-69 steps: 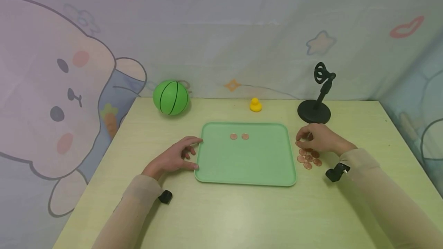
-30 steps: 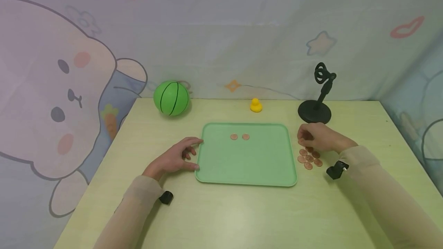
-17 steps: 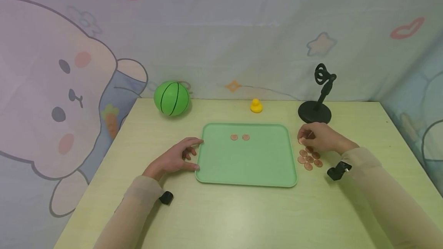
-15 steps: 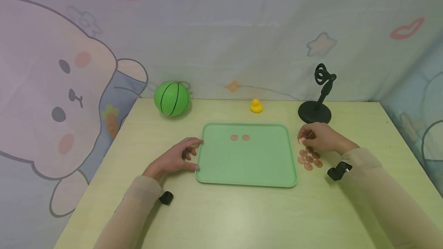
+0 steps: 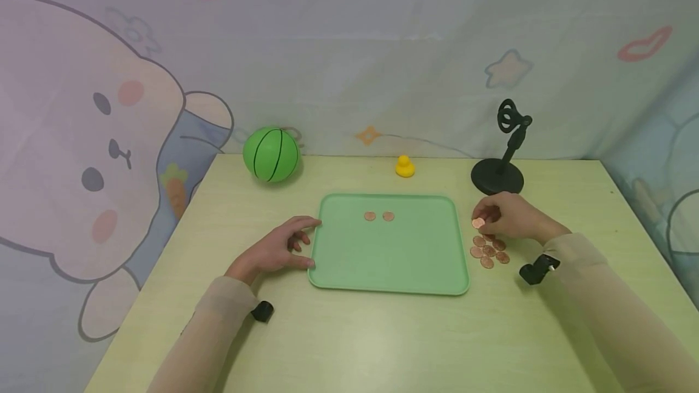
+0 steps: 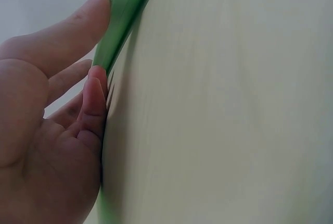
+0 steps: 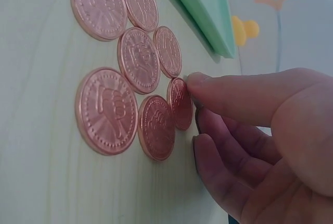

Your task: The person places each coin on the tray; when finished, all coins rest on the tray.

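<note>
Copper-coloured coins lie in a loose cluster (image 5: pixel 488 251) on the table, right of a light green tray (image 5: pixel 390 253). Over the back of that cluster, my right hand (image 5: pixel 513 216) pinches one copper coin (image 5: pixel 478 223) between thumb and fingers. In the right wrist view the thumb and fingertips hide the held coin, beside several flat coins (image 7: pixel 138 60). Two more coins sit side by side toward the tray's back, a left one (image 5: pixel 369 216) and a right one (image 5: pixel 388 216). My left hand (image 5: pixel 275 246) touches the tray's left rim with spread thumb and fingers.
At the table's back stand a green ball (image 5: pixel 271 154) on the left, a small yellow duck (image 5: pixel 405 167) in the middle and a black stand (image 5: pixel 498 176) on the right, just behind my right hand. A printed cloth (image 5: pixel 349 65) hangs behind.
The right hand has risen slightly from the back of the cluster with a coin now showing at its fingertips. The left hand, the tray and its two coins stay put.
</note>
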The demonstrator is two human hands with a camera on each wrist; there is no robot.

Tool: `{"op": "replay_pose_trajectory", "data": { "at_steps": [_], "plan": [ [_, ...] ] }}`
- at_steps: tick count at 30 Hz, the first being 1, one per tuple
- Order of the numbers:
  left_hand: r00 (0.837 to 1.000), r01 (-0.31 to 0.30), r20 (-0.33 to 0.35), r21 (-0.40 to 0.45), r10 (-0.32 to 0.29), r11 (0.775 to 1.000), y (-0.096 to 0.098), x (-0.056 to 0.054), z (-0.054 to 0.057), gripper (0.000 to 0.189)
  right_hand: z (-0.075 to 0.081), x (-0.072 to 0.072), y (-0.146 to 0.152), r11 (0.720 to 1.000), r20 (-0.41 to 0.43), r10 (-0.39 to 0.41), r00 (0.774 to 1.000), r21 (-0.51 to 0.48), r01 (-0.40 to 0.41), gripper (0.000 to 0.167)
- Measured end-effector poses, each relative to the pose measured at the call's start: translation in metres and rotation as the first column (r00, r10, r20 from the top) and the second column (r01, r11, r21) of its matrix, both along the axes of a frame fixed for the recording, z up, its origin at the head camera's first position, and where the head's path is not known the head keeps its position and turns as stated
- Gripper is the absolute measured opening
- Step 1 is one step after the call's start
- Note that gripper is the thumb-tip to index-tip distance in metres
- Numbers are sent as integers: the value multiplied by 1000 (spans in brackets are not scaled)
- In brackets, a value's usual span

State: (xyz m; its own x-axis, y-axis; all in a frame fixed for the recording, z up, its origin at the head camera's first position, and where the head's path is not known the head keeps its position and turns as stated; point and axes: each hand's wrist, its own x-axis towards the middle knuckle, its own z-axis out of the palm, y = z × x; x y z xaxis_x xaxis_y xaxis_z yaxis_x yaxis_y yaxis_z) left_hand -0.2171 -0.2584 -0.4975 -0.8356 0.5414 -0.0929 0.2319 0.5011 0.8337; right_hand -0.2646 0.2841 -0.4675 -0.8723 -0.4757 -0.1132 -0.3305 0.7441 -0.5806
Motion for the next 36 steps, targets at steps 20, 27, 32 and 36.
{"op": "replay_pose_trajectory", "data": {
  "at_steps": [20,27,32,36],
  "plan": [
    [1000,4,17,-4,-4,1000,0,1,1,88,2,1,0,1000,-12,-7,1000,29,7,23],
    [1000,1,22,-5,-1,1000,1,2,3,89,2,1,-1,999,-50,23,999,24,-22,11],
    [1000,-8,30,-12,8,1000,1,2,4,88,5,2,-8,1000,-113,26,993,12,-25,9],
    [999,-12,35,-5,12,1000,1,3,5,88,8,0,-18,1000,-137,23,990,-14,-25,13]
  ]
}}
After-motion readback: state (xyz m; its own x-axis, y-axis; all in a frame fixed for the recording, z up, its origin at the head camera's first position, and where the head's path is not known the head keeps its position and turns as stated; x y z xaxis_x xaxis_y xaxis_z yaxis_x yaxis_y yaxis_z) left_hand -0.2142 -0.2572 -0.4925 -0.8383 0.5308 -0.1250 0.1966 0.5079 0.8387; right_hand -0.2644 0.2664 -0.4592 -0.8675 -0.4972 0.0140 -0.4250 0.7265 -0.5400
